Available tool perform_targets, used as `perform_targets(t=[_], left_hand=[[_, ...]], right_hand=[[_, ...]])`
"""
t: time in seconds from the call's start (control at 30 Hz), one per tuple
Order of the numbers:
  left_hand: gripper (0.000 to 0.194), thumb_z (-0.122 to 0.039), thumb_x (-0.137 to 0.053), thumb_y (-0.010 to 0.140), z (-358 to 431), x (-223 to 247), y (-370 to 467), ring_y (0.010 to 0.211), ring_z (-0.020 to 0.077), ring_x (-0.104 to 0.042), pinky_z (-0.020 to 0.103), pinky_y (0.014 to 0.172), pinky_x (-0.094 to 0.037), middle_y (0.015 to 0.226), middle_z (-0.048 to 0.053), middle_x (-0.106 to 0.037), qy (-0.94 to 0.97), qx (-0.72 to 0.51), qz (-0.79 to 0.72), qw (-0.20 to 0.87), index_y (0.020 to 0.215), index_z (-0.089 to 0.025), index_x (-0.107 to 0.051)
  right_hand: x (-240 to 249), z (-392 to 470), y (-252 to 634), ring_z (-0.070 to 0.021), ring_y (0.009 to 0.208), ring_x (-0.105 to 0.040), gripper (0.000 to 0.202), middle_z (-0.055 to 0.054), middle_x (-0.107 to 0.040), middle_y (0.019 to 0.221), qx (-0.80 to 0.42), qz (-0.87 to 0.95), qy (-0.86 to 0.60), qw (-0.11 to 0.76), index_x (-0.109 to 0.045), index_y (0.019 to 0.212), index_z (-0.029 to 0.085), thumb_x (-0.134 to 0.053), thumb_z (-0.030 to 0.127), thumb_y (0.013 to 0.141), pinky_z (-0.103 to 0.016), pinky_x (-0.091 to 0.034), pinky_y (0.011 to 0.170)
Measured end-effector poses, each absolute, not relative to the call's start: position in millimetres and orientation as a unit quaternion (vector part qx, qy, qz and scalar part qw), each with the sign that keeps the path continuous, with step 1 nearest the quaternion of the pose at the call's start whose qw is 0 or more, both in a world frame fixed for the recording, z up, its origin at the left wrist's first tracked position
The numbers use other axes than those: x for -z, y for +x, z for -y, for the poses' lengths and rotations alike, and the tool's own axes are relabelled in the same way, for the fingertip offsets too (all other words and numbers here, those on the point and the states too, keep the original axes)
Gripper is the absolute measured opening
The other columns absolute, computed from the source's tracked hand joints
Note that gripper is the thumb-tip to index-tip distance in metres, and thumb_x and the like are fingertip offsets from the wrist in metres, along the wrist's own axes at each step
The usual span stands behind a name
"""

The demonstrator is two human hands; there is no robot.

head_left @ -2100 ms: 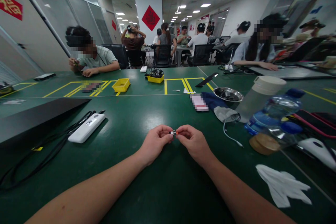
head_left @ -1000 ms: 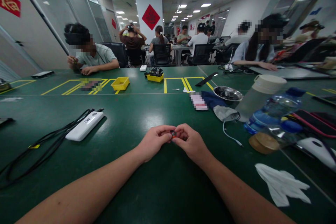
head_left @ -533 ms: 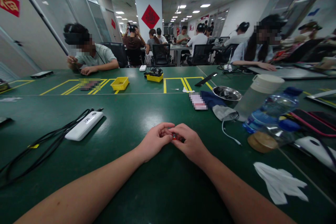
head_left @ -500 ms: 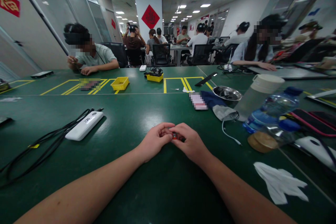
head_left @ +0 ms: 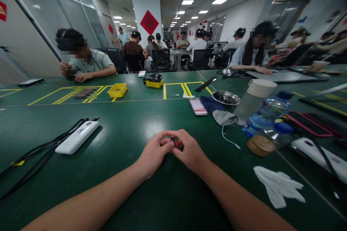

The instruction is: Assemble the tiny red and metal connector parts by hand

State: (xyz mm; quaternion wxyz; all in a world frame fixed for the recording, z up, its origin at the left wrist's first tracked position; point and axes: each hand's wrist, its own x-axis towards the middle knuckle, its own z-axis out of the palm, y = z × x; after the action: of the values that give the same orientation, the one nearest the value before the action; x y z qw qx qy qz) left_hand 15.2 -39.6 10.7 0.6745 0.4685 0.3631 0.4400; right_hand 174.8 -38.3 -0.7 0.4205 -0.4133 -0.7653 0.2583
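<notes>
Over the middle of the green table (head_left: 114,184), my left hand (head_left: 155,151) and my right hand (head_left: 191,149) meet at their fingertips. Between them they pinch a small dark and reddish object (head_left: 172,140), mostly covered by the fingers and too small to name. Both hands are closed around it, thumbs toward me. A white power bank (head_left: 78,138) with black cables lies off to the left of my left hand. To the right of my right hand, a crumpled white tissue (head_left: 279,186) rests on the tabletop.
On the right stand a pale tumbler (head_left: 255,97), a blue-capped water bottle (head_left: 268,112) and a tipped bottle of brown liquid (head_left: 261,144). Further back are a metal bowl (head_left: 226,98), a yellow tray (head_left: 117,90) and a yellow bin of cables (head_left: 154,83). People sit across the table.
My view has turned slightly to the right, so the scene sits further left. The fingers have shifted a little around the small object, which shows less of its orange-red part.
</notes>
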Motion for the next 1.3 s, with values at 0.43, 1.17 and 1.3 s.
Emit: perform_targets(t=[0.43, 1.17, 1.3], left_hand=[[0.014, -0.015, -0.064, 0.085, 28.5, -11.2, 7.8, 0.077, 0.0133, -0.066, 0.025, 0.070, -0.054, 0.095, 0.008, -0.068, 0.307, -0.488, -0.353, 0.737, 0.099, -0.015, -0.061], [0.023, -0.019, -0.053, 0.090, 18.4, -8.7, -0.1, 0.057, 0.0087, -0.054, 0.021, 0.056, -0.047, 0.070, 0.000, -0.055, 0.229, -0.445, -0.275, 0.821, 0.111, -0.013, -0.060], [0.025, -0.011, -0.055, 0.089, 20.6, -9.9, 3.0, 0.059, 0.0082, -0.058, 0.019, 0.060, -0.050, 0.075, 0.004, -0.062, 0.255, -0.453, -0.311, 0.796, 0.114, -0.011, -0.059]], right_hand=[[7.2, 36.3, 175.0, -0.0108, 0.069, -0.059, 0.050, -0.008, -0.058, 0.116, -0.359, 0.695, -0.454, 0.426, -0.048, 0.130, 0.023, -0.061, 0.017, 0.082, -0.030, -0.053, 0.067], [7.8, 34.6, 175.5, -0.0132, 0.075, -0.062, 0.043, -0.007, -0.061, 0.109, -0.372, 0.697, -0.462, 0.404, -0.054, 0.126, 0.020, -0.060, 0.018, 0.083, -0.030, -0.052, 0.070], [6.0, 35.6, 175.4, -0.0137, 0.075, -0.063, 0.042, -0.007, -0.062, 0.110, -0.380, 0.700, -0.451, 0.402, -0.055, 0.124, 0.021, -0.060, 0.019, 0.083, -0.030, -0.052, 0.070]])
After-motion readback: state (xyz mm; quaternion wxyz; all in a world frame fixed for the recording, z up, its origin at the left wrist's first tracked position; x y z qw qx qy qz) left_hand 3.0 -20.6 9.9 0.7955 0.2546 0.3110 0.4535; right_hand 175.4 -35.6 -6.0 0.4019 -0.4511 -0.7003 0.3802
